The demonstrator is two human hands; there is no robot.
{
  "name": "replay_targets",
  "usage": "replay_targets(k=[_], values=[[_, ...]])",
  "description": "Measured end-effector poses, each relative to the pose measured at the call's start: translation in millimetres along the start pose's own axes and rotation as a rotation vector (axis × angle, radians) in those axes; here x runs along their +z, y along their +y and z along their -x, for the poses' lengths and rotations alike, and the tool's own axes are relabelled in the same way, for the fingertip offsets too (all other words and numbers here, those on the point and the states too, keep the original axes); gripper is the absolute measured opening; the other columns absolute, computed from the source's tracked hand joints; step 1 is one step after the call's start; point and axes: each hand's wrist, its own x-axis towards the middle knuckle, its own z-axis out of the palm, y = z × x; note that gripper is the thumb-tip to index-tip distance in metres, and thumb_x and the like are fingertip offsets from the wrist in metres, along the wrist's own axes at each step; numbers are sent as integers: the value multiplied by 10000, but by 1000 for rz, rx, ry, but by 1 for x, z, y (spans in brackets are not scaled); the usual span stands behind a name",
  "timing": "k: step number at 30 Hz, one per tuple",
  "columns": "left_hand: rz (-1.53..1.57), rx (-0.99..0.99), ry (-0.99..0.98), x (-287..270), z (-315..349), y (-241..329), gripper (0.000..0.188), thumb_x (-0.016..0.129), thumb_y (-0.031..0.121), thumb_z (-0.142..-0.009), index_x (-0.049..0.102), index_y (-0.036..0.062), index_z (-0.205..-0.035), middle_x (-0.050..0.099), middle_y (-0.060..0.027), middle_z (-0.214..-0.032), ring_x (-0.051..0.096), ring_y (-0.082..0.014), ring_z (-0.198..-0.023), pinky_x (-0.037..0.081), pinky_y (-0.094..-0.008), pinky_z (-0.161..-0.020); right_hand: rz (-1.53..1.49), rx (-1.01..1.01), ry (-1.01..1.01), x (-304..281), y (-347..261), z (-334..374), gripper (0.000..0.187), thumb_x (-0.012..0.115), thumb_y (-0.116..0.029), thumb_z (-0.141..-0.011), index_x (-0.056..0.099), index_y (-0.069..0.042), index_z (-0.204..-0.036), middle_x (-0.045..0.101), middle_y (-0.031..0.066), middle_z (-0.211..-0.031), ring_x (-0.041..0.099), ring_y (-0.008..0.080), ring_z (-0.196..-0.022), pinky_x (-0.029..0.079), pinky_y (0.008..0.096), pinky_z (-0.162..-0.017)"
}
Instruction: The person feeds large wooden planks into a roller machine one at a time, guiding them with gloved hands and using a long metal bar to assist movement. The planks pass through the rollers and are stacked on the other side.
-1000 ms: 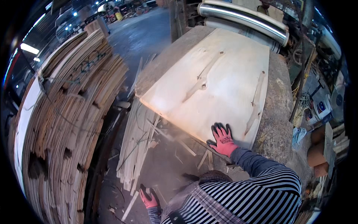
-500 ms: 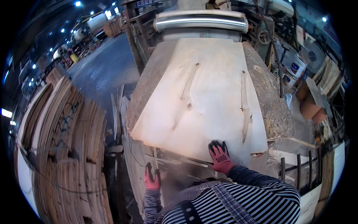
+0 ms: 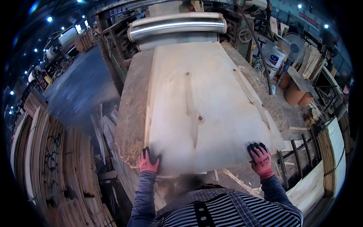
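Note:
A large pale wood veneer sheet (image 3: 211, 125) with dark knots and brown streaks lies on a rough, worn feed table (image 3: 130, 109). Its far end reaches toward a shiny metal roller (image 3: 177, 26). At the sheet's near left corner is my left hand (image 3: 148, 162), in a pink glove with black fingertips. Its fingers point forward, with the thumb apart. My right hand (image 3: 261, 160), gloved the same way, rests by the near right edge with fingers spread on the surface. Neither hand is closed round anything.
Stacks of veneer (image 3: 64, 166) stand at the left. On the right are metal posts (image 3: 296, 154), another veneer stack (image 3: 327, 159), cardboard boxes (image 3: 297, 92), a white bucket (image 3: 276, 58) and a fan (image 3: 294, 47). Wood scraps (image 3: 240, 181) lie below the table's near edge.
My left hand has come up to the sheet's near left corner. My right hand has shifted right along the near edge. The sheet has turned, now lying straighter on the table.

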Motion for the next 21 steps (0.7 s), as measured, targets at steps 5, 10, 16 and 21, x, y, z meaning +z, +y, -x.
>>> replay_targets(k=[5, 10, 16, 21], values=[[488, -202, -162, 64, -33, -86, 715, 642, 370, -693, 353, 28, -1251, 457, -223, -1173, 461, -353, -1058, 382, -384, -889, 15, 2, 109, -22, 11, -32, 452, 605, -124, -473, 576, -115, -924, 531, 59, -943, 494, 276, -929, 400, 432, -805], [636, -142, -112, 65, -86, -93, 441, 556, 184, -797, 435, 6, -1181, 576, -152, -1029, 562, -230, -917, 445, -317, -781, -82, 59, 41, 30, 35, -41, 537, 650, -146, -471, 572, -134, -1002, 524, 80, -1048, 467, 293, -995, 355, 470, -866], [-101, -316, -205, 58, -87, -46, 620, 516, 340, -767, 294, 76, -1282, 567, -233, -955, 551, -377, -879, 438, -445, -765, -181, 172, 1, 134, 17, -38, 566, 622, -135, -480, 551, -116, -1041, 481, 127, -1118, 404, 334, -1086, 273, 485, -952], [-41, -287, -78, 50, -65, -7, 638, 498, 291, -764, 248, 68, -1307, 517, -228, -1054, 531, -367, -919, 428, -432, -778, -171, 203, 5, 142, 17, -35, 591, 612, -135, -488, 533, -106, -1073, 447, 154, -1162, 366, 344, -1127, 257, 482, -970]])
